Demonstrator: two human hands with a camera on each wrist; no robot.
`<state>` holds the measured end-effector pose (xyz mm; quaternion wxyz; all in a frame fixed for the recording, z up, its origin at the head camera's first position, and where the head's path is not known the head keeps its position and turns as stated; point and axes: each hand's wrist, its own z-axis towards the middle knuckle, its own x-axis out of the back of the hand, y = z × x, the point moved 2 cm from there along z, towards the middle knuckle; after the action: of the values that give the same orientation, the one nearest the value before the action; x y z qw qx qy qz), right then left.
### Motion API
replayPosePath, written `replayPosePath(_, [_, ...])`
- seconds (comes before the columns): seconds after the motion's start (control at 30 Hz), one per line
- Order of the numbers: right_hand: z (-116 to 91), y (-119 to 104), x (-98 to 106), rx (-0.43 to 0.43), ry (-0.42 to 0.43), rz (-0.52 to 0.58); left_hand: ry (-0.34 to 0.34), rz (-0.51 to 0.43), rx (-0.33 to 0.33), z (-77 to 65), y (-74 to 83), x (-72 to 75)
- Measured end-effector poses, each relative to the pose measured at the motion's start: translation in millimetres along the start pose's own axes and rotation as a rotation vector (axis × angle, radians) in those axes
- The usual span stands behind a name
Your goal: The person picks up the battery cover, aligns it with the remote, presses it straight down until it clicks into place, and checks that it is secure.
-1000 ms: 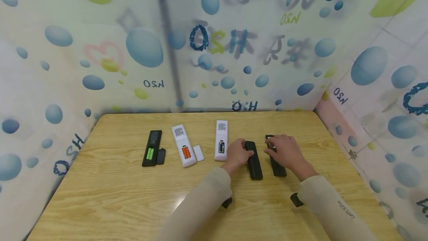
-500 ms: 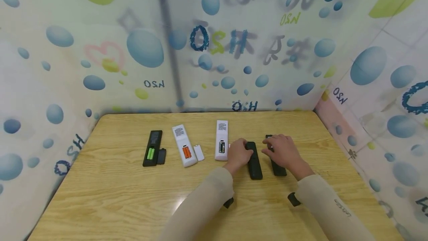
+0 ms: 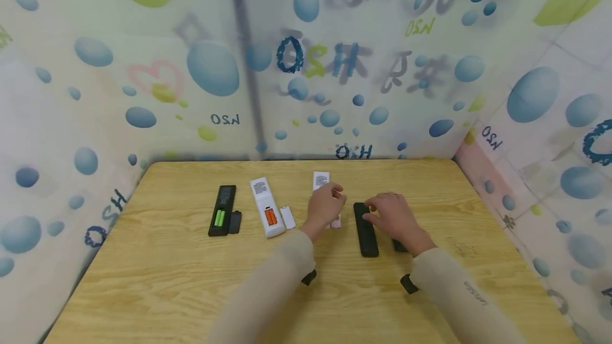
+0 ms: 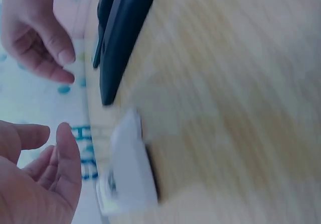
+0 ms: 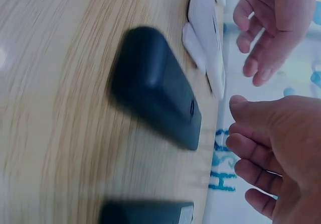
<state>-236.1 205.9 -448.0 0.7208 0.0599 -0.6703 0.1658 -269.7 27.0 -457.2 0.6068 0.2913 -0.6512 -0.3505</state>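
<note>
My left hand (image 3: 326, 207) is over a white remote control (image 3: 321, 178), hiding most of it; its thumb and fingers are apart with nothing between them. A white battery cover (image 3: 336, 222) shows beside that remote. To its right, a black remote control (image 3: 366, 232) lies on the table, plain back up. My right hand (image 3: 394, 219) hovers at the far end of this black remote, fingers loosely bent and holding nothing. Beneath the right hand, another black remote (image 3: 399, 246) is mostly hidden. In the right wrist view, the nearer black remote (image 5: 155, 88) lies below both hands.
Farther left lies a white remote (image 3: 274, 230) with orange batteries in its bay, its loose cover (image 3: 288, 217) alongside. Beyond it, a black remote (image 3: 227, 195) holds green batteries, with a black cover (image 3: 235, 222) beside it. A patterned wall (image 3: 191, 137) rises behind the wooden table (image 3: 158, 280).
My left hand has come off the black remote and moved left over the white one. My right hand has shifted left, from the rightmost black remote toward the other black one.
</note>
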Motion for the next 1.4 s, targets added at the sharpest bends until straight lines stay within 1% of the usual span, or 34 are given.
replayPosePath(0.17, [8,-11,-3,0.005,-0.037,0.031,0.035,0.074,-0.003,8.0,-7.9,23.8])
replayPosePath(0.33, [13,-19,-8,0.003,-0.048,0.030,0.019,0.055,0.060,12.7,-14.7,39.2])
replayPosePath(0.43, [15,-23,-10,0.010,-0.044,0.024,0.013,0.059,0.086,16.0,-19.6,42.9])
replayPosePath(0.6, [21,-31,-15,-0.013,-0.077,0.015,0.005,0.090,0.113,22.4,-27.3,44.0])
replayPosePath(0.73, [27,-40,-20,-0.034,-0.119,-0.027,-0.005,0.104,0.159,25.0,-32.3,43.2])
replayPosePath(0.9, [33,-48,-28,-0.071,-0.145,-0.056,-0.009,0.109,0.220,27.8,-40.1,39.8])
replayPosePath(1.0, [37,-51,-32,-0.089,-0.163,-0.078,-0.014,0.132,0.236,31.1,-43.6,36.4])
replayPosePath(1.2, [41,-56,-37,-0.114,-0.185,-0.122,-0.029,0.192,0.249,33.3,-42.9,30.9])
replayPosePath(1.4, [43,-60,-35,-0.119,-0.220,-0.113,-0.027,0.248,0.271,34.8,-38.1,26.4])
